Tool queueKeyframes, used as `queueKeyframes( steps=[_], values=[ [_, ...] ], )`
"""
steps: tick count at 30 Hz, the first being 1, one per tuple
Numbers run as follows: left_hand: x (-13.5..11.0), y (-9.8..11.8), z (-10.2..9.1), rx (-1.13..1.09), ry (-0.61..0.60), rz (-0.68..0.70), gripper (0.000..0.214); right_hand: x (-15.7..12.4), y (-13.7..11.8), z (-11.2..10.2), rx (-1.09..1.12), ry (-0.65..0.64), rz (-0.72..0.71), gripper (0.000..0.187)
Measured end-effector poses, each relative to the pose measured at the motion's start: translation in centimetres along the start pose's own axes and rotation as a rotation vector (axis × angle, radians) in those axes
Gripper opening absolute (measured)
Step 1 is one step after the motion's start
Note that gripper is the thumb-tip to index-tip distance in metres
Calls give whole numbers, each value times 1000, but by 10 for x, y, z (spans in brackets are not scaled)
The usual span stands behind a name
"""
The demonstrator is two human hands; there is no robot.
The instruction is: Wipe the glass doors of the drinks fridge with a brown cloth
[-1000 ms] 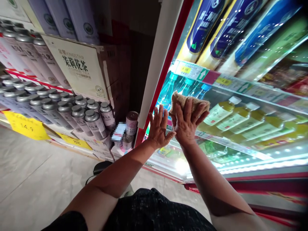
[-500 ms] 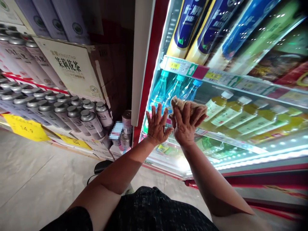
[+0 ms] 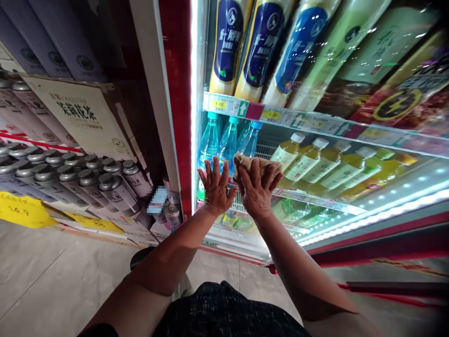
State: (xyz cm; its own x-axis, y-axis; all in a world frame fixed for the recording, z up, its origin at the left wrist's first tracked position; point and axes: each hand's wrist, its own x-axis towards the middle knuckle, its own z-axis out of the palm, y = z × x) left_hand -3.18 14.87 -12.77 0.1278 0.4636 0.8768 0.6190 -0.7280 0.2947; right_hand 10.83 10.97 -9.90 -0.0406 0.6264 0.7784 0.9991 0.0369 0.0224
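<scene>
My right hand point(image 3: 257, 192) is pressed over a folded tan cloth point(image 3: 242, 164), which sticks out above and beside the fingers. It appears to lie against the glass front of a lit drinks fridge point(image 3: 177, 117). Just left of it, my left hand point(image 3: 218, 189) has its fingers spread and palm toward the same glass, holding nothing. Behind the fingers are blue bottles point(image 3: 228, 140) with teal and blue caps. To the right of the cloth stands a row of yellow drink bottles point(image 3: 305, 164) with white caps.
Larger bottles with dark blue labels point(image 3: 259, 47) stand on the shelf above, behind a price strip point(image 3: 228, 104). On the left are stacked cartons point(image 3: 80, 112) and rows of silver-capped cans point(image 3: 115, 192) with yellow price signs point(image 3: 24, 210). Grey floor point(image 3: 42, 267) lies below.
The view has swung right, so the fridge and shelves sit further left in the picture. Both hands and the cloth have shifted slightly right relative to the shelf strip.
</scene>
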Motion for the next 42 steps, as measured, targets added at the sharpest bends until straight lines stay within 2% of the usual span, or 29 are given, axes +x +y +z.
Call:
queueKeyframes(
  steps=[6,11,14,19,26,32,38,42],
  values=[
    [1,5,3,89,25,-3,79,17,22,-8,-41,162,41,58],
    [5,18,4,108,43,26,78,9,27,-7,-42,168,-25,55],
    [11,28,7,83,42,81,77,8,36,-14,-60,194,-63,56],
    [19,38,19,45,-14,67,79,23,57,-34,-16,213,67,68],
    [17,34,31,128,-9,48,77,20,72,-39,-59,233,-53,66],
    [15,29,31,186,-63,-2,77,32,89,-51,-31,271,81,67],
    [15,30,30,240,-72,-15,71,25,97,-51,-7,283,-3,65],
    [16,32,30,264,-67,-25,72,36,111,-63,-30,337,53,66]
  ],
)
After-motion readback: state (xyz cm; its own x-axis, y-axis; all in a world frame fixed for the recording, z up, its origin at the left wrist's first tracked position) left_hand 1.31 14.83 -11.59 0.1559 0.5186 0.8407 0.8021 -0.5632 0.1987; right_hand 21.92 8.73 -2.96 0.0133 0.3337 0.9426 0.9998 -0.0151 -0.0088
